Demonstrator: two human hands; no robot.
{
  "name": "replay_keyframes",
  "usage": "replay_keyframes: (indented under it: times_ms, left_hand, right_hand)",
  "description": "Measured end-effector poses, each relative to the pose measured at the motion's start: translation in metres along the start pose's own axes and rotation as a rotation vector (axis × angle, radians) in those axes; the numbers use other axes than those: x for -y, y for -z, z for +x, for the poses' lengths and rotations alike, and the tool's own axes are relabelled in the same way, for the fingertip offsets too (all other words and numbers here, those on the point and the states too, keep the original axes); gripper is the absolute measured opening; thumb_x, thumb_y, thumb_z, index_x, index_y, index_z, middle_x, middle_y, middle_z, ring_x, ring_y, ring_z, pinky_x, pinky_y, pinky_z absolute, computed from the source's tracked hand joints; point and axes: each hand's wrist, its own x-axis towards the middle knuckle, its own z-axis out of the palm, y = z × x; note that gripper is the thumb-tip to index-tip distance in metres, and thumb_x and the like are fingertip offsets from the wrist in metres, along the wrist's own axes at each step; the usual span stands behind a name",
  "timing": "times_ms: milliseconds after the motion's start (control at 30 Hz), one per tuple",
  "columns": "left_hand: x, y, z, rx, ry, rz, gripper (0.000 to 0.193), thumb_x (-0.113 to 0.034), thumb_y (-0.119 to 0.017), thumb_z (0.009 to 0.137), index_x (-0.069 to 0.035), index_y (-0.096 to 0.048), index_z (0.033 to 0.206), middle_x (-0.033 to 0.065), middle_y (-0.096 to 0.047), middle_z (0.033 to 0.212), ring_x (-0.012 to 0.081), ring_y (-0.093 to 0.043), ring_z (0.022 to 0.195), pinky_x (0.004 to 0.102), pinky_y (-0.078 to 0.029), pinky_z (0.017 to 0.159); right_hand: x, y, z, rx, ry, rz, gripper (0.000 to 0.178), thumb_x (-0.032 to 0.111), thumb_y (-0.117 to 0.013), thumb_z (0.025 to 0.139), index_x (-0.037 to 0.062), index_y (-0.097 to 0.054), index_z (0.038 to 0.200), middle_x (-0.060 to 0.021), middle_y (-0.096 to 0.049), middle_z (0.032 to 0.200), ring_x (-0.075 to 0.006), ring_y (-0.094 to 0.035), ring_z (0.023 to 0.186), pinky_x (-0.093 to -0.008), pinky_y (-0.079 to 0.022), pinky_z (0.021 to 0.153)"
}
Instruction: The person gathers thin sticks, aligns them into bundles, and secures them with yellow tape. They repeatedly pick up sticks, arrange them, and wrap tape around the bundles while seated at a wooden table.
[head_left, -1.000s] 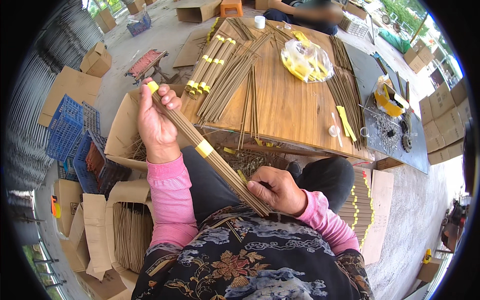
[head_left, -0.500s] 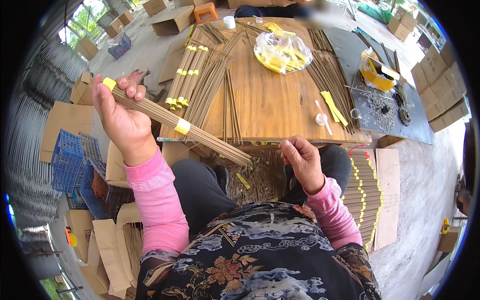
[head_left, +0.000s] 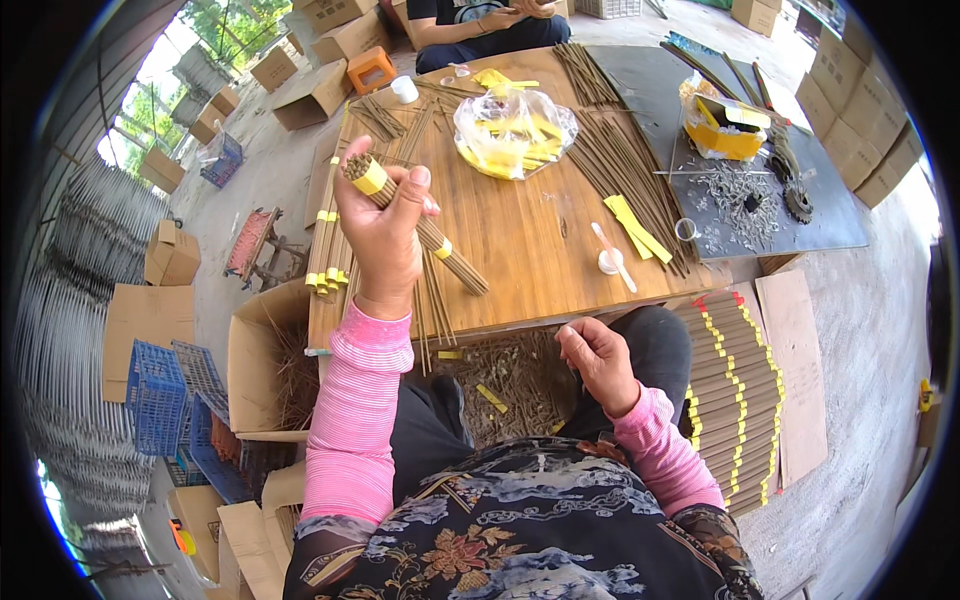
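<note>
My left hand (head_left: pixel 385 245) is wrapped round a bundle of thin brown incense sticks (head_left: pixel 458 267), raised over the left part of the wooden table (head_left: pixel 530 250). Two yellow bands circle the bundle, which slants with one end toward the upper left. My palm and fingers cover part of it. By my right knee, my right hand (head_left: pixel 602 368) is curled, thumb against the fingers; whether anything is pinched there I cannot make out. Beyond the left hand, banded bundles (head_left: pixel 328 270) lie along the table's left edge. Loose sticks (head_left: pixel 425 315) lie beneath the held bundle.
A clear bag of yellow strips (head_left: pixel 515 132), a white pot with a pale spatula (head_left: pixel 610 262) and yellow strips (head_left: pixel 636 230) lie on the table. Stacked banded bundles (head_left: pixel 735 400) stand at right, an open carton (head_left: pixel 255 370) at left. Across the table sits another person (head_left: pixel 480 30).
My left hand has swung right, over the table, turning the bundle so its banded end faces me more. My right hand stays by the knee, still curled. The view has shifted.
</note>
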Motion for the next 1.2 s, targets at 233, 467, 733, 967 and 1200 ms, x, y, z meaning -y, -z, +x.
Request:
replay_keyframes:
  times_ms: [233, 467, 733, 967, 1200]
  left_hand:
    - [-0.008, -0.016, 0.002, -0.040, -0.040, -0.035, 0.042, -0.005, -0.059, 0.081, -0.001, -0.036, 0.117, 0.0013, -0.048, 0.067, 0.0072, -0.044, 0.050, 0.0234, -0.042, 0.047]
    - [0.020, -0.015, -0.011, -0.009, 0.085, 0.051, 0.035, -0.008, -0.059, 0.083, 0.000, -0.041, 0.111, -0.0010, -0.045, 0.068, 0.0058, -0.044, 0.048, 0.0208, -0.040, 0.043]
    - [0.001, -0.010, -0.007, -0.037, 0.049, 0.005, 0.032, -0.007, -0.058, 0.083, -0.001, -0.041, 0.109, -0.0017, -0.044, 0.068, 0.0060, -0.043, 0.048, 0.0212, -0.039, 0.042]
    - [-0.041, 0.012, -0.004, -0.318, -0.033, -0.402, 0.014, -0.015, -0.055, 0.086, -0.005, -0.051, 0.094, -0.0015, -0.042, 0.062, 0.0071, -0.039, 0.052, 0.0215, -0.037, 0.046]
    - [-0.032, 0.030, -0.047, -0.471, 0.425, -0.797, 0.017, -0.019, -0.056, 0.086, -0.002, -0.052, 0.086, -0.0013, -0.044, 0.061, 0.0076, -0.040, 0.052, 0.0205, -0.039, 0.048]
  right_hand:
    - [-0.009, 0.009, 0.003, -0.017, -0.037, -0.005, 0.017, 0.016, -0.054, 0.088, -0.0012, -0.056, 0.085, 0.0027, -0.050, 0.065, -0.0033, -0.042, 0.060, -0.0185, -0.037, 0.054]
    - [-0.019, 0.004, 0.007, -0.008, -0.035, -0.003, 0.017, 0.015, -0.054, 0.088, -0.0015, -0.056, 0.083, 0.0034, -0.049, 0.064, -0.0035, -0.042, 0.059, -0.0192, -0.036, 0.052]
    - [-0.008, -0.009, 0.009, 0.077, -0.005, -0.013, 0.018, 0.016, -0.055, 0.088, -0.0016, -0.057, 0.083, 0.0029, -0.049, 0.064, -0.0042, -0.043, 0.061, -0.0202, -0.038, 0.054]
    - [0.009, -0.052, 0.004, 0.340, 0.094, 0.041, 0.031, 0.019, -0.062, 0.083, -0.0001, -0.051, 0.106, -0.0026, -0.056, 0.084, -0.0083, -0.050, 0.073, -0.0226, -0.044, 0.065]
    - [0.041, -0.086, 0.006, 0.262, 0.443, 0.239, 0.071, 0.019, -0.067, 0.079, 0.0040, -0.023, 0.132, -0.0102, -0.039, 0.123, -0.0177, -0.038, 0.113, -0.0324, -0.035, 0.093]
